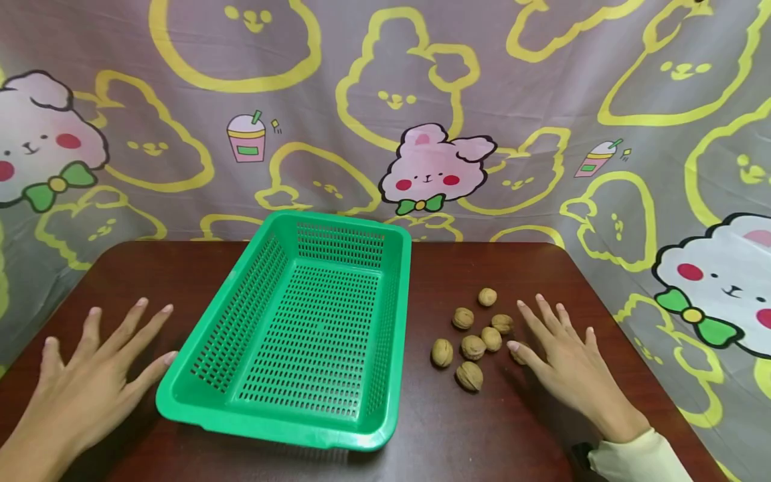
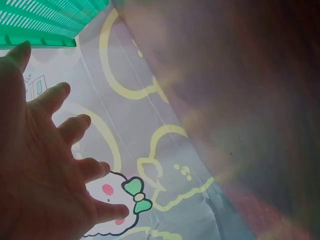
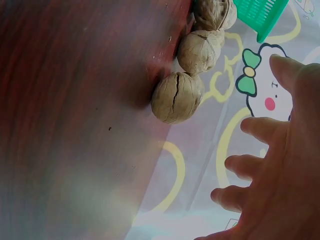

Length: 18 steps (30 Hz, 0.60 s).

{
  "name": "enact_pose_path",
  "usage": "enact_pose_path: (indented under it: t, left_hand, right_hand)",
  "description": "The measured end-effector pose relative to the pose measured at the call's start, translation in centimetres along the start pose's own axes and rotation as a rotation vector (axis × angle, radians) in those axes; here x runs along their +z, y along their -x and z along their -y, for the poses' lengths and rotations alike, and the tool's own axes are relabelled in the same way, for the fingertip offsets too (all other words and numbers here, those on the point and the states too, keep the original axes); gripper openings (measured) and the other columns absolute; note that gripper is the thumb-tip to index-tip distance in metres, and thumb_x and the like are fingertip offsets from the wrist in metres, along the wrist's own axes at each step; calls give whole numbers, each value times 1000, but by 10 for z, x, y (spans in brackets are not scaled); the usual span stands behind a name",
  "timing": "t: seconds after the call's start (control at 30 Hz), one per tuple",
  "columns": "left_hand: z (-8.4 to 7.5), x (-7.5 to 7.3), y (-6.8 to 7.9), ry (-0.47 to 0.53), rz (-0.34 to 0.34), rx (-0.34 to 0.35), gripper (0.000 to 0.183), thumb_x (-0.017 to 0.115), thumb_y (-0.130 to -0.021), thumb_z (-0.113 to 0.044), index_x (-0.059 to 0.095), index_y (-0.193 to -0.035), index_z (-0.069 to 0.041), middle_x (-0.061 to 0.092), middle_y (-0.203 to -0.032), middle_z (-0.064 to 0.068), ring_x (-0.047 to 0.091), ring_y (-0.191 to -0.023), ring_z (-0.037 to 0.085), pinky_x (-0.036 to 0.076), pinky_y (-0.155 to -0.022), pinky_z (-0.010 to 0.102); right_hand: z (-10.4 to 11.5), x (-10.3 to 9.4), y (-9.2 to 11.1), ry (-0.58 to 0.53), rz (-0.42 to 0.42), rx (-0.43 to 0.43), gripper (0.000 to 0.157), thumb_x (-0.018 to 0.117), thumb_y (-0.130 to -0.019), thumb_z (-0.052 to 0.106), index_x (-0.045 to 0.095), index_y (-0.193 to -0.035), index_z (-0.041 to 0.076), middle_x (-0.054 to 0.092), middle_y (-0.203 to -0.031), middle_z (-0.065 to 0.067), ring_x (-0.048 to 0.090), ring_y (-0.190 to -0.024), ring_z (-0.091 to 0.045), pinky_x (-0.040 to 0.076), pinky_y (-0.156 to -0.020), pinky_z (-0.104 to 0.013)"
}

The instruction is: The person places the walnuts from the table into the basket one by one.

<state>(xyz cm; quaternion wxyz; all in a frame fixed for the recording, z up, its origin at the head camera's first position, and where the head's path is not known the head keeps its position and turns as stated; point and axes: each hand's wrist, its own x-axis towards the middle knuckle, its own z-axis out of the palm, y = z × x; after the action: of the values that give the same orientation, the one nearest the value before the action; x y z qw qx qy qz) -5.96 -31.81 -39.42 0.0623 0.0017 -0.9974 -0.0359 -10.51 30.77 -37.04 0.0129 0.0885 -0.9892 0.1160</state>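
A green plastic basket (image 1: 271, 432) with slotted walls and floor stands left of the middle of the table, with nothing in it. To its right lie several walnuts (image 1: 473, 347) in a loose group. My left hand (image 1: 90, 381) is held with fingers spread beside the basket; its thumb tip is close to the rim, and I cannot tell whether they touch. My right hand (image 1: 566, 365), fingers also spread, hovers beside the walnuts and partly hides one under its thumb. In the right wrist view, a walnut (image 3: 177, 97) shows a dark crack along its shell. Both hands hold nothing.
The dark red-brown wooden table (image 1: 482, 442) has rounded far corners. A grey cloth (image 1: 337, 120) printed with yellow outlines and white rabbits hangs behind it and along both sides. A pale sleeve (image 1: 641, 458) covers the right forearm, with a dark band near the wrist.
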Motion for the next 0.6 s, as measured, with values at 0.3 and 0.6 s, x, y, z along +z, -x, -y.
enact_pose_path:
  t: [0.3,0.6]
  left_hand:
    - [-5,-4,4,3,-2,-1,84,50,-103,-64,3,-169,-38,1,-177,14,-13,-155,59,-9,-109,87]
    - [-9,-11,10,118,11,-23,80,47,-107,-59,6,-170,-33,4,-176,18,-10,-156,57,-2,-109,87]
  right_hand:
    - [2,0,0,-31,24,17,78,53,-105,58,23,-169,26,15,-177,-15,19,-157,-52,21,-106,-85]
    - [3,-1,0,-46,43,21,79,55,-105,57,23,-169,23,17,-176,-18,21,-156,-53,25,-106,-84]
